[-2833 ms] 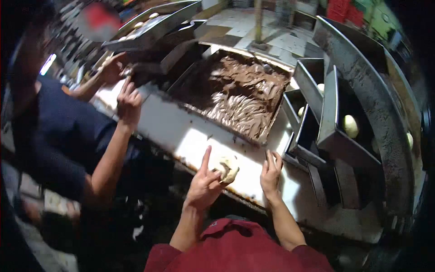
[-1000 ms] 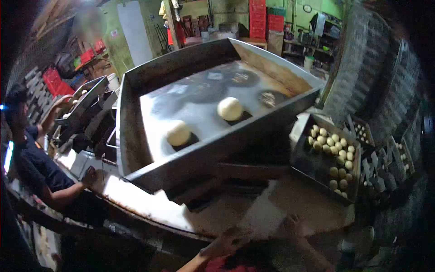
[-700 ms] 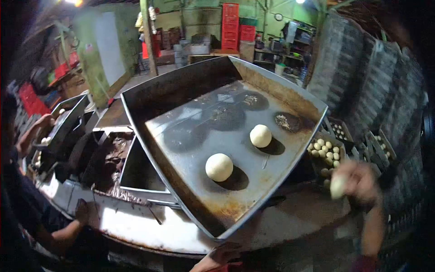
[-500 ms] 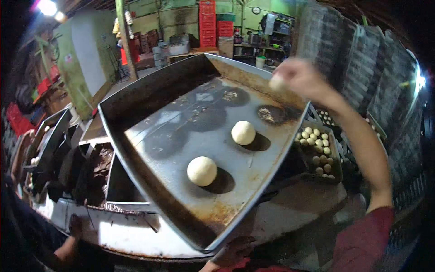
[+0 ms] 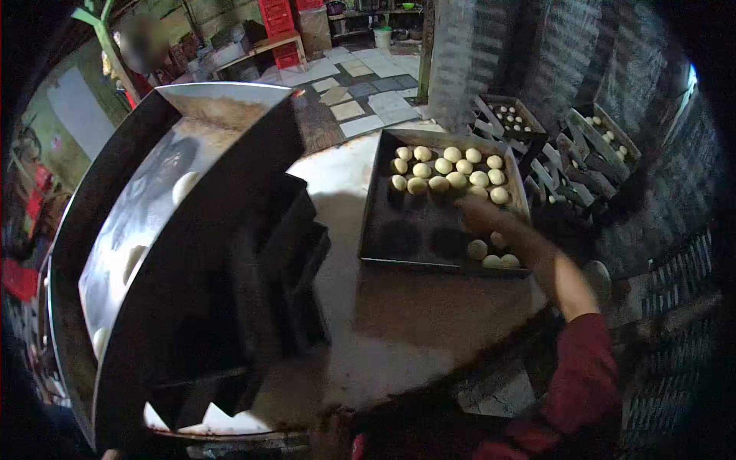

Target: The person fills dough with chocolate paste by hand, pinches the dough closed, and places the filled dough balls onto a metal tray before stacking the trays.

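My right hand (image 5: 481,216) reaches down into a dark metal tray (image 5: 448,263) of pale round dough balls (image 5: 441,165). Its shadowed fingertips come right up to the nearest of the grouped balls, and I cannot tell whether they grip one. Several more balls (image 5: 477,249) sit close under my wrist. To the left, a large high-walled baking tray (image 5: 222,188) holds three spaced dough balls, one of them (image 5: 184,186) toward its far end. My left hand (image 5: 331,437) shows dimly by the table's front edge, its fingers lost in shadow.
Dark stacked trays (image 5: 295,257) stand beneath the large tray on the work table (image 5: 356,330). More trays of dough balls (image 5: 515,116) stand behind on the right, another (image 5: 607,138) beyond. Red crates (image 5: 277,31) and a white bucket (image 5: 383,37) are at the back.
My right hand has let go of a dough ball in the large tray, which now has three instead of two, and has moved to the other tray. The view has swung right.
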`<state>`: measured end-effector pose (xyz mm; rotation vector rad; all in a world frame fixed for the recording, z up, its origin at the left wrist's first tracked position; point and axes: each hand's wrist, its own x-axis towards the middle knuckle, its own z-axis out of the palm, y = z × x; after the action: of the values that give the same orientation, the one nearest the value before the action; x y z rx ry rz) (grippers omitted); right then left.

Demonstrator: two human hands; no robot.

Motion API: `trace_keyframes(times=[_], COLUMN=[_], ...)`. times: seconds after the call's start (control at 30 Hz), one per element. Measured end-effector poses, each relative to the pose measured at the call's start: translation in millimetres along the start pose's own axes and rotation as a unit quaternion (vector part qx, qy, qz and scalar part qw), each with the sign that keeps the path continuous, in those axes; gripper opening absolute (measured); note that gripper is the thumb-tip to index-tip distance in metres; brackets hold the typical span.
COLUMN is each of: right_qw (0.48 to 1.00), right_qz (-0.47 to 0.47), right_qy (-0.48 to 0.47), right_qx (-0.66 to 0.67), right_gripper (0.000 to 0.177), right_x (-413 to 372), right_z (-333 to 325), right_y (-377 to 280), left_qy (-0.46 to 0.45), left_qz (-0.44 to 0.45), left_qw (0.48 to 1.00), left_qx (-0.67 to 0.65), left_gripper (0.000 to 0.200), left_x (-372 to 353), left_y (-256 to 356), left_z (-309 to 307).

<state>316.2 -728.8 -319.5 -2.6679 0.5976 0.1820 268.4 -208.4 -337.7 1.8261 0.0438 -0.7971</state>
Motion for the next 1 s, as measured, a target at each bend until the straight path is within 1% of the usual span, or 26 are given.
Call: trace_keyframes(times=[0.03, 0.07, 0.1, 0.13, 0.17, 0.2, 0.23, 0.27, 0.3, 0.33, 0.37, 0.43, 0.47, 0.5, 0.53, 0.57, 0.6, 0.63, 0.67, 0.7, 0.77, 0.83, 0.9, 0.93, 0.97, 1.0], right_qw=[0.991, 0.964, 0.982, 0.987, 0.994, 0.995, 0.994, 0.975, 0.947, 0.898, 0.834, 0.779, 0.794, 0.748, 0.692, 0.677, 0.678, 0.67, 0.694, 0.717, 0.827, 0.88, 0.855, 0.838, 0.857, 0.876], right_qz=[0.042, 0.069, 0.056, 0.041, 0.082, 0.037, -0.008, -0.137, -0.303, -0.415, -0.521, -0.59, -0.565, -0.505, -0.56, -0.585, -0.596, -0.603, -0.592, -0.582, -0.459, -0.37, -0.406, -0.419, -0.353, -0.327], right_qy=[-0.055, -0.12, -0.023, 0.076, 0.058, 0.081, 0.102, 0.161, 0.081, 0.089, 0.083, 0.165, -0.093, -0.348, -0.189, -0.039, 0.036, 0.112, 0.1, 0.092, 0.047, 0.0, 0.002, 0.022, -0.019, 0.033], right_qx=[-0.113, -0.226, -0.18, -0.132, -0.051, -0.036, -0.022, -0.069, 0.062, 0.117, 0.161, 0.136, 0.205, 0.255, 0.416, 0.445, 0.429, 0.418, 0.398, 0.373, 0.32, 0.299, 0.323, 0.35, 0.374, 0.354], right_gripper=[0.024, 0.025, 0.027, 0.029, 0.03, 0.03, 0.031, 0.031, 0.026, 0.025, 0.024, 0.026, 0.022, 0.018, 0.018, 0.018, 0.017, 0.016, 0.015, 0.015, 0.018, 0.023, 0.022, 0.023, 0.026, 0.033], right_x=[-4.2, -8.8, -12.6, -18.6, -27.9, -57.6, -86.8, -131.6, -174.4, -209.3, -244.5, -286.2, -305.7, -324.8, -341.9, -354.8, -358.0, -358.0, -355.6, -348.5, -334.6, -326.4, -310.9, -299.8, -275.4, -262.0], right_z=[10.4, 20.0, 31.2, 39.6, 45.4, 70.3, 95.2, 134.3, 104.6, 105.6, 106.6, 126.6, 128.3, 133.1, 153.8, 171.5, 192.0, 218.4, 239.1, 257.8, 299.4, 317.2, 317.6, 311.5, 326.6, 317.4], right_y=[1.9, 2.7, 6.8, 8.1, -14.3, -43.0, -71.6, -98.0, -150.2, -185.0, -219.9, -250.2, -263.7, -284.3, -303.2, -328.5, -352.5, -376.2, -389.5, -397.5, -418.5, -433.8, -468.7, -494.4, -519.6, -552.5], left_qy=[0.003, 0.002, -0.005, -0.011, -0.042, -0.041, -0.094, -0.142, -0.147, -0.137, -0.124, -0.084, -0.013, 0.059, 0.086, 0.135, 0.185, 0.146, 0.138, 0.208, 0.22, 0.275, 0.319, 0.276, 0.228, 0.202], left_qz=[0.005, 0.016, 0.031, 0.051, 0.024, 0.03, 0.058, 0.078, 0.081, 0.079, 0.075, 0.067, 0.067, 0.067, 0.065, 0.153, 0.231, 0.19, 0.151, 0.156, 0.163, 0.174, 0.18, 0.154, 0.127, 0.128], left_qw=[1.0, 1.0, 0.999, 0.999, 0.998, 0.998, 0.966, 0.865, 0.865, 0.885, 0.905, 0.938, 0.939, 0.935, 0.93, 0.948, 0.947, 0.889, 0.744, 0.871, 0.776, 0.756, 0.736, 0.747, 0.76, 0.751], left_qx=[0.001, 0.002, 0.004, 0.005, 0.032, 0.03, -0.232, -0.475, -0.474, -0.437, -0.401, -0.33, -0.338, -0.342, -0.351, -0.243, -0.123, -0.391, -0.636, -0.417, -0.568, -0.567, -0.57, -0.584, -0.595, -0.615], left_gripper=[0.032, 0.032, 0.033, 0.033, 0.033, 0.033, 0.035, 0.036, 0.036, 0.036, 0.036, 0.036, 0.033, 0.031, 0.031, 0.029, 0.028, 0.028, 0.028, 0.029, 0.037, 0.035, 0.034, 0.033, 0.031, 0.03], left_x=[-4.1, -8.7, -11.4, -14.0, -17.4, -17.0, -18.0, -21.8, -26.7, -34.3, -44.6, -69.9, -85.2, -102.5, -121.0, -139.2, -152.8, -157.9, -162.8, -179.7, -205.2, -215.1, -202.2, -194.9, -187.4, -175.7], left_y=[4.8, 10.5, 17.6, 25.9, 43.7, 50.1, 51.1, 46.3, 33.7, 11.7, -16.2, -68.2, -92.9, -111.5, -126.4, -140.4, -151.8, -162.8, -173.7, -156.8, -146.5, -172.8, -194.1, -204.3, -212.6, -216.8], left_z=[12.4, 23.5, 33.7, 42.0, 48.2, 58.5, 70.5, 76.0, 71.6, 59.9, 43.5, 8.0, -1.8, -10.5, -14.4, -18.2, -22.9, -21.0, -18.8, -41.2, -70.7, -104.7, -130.9, -141.5, -154.5, -161.9])
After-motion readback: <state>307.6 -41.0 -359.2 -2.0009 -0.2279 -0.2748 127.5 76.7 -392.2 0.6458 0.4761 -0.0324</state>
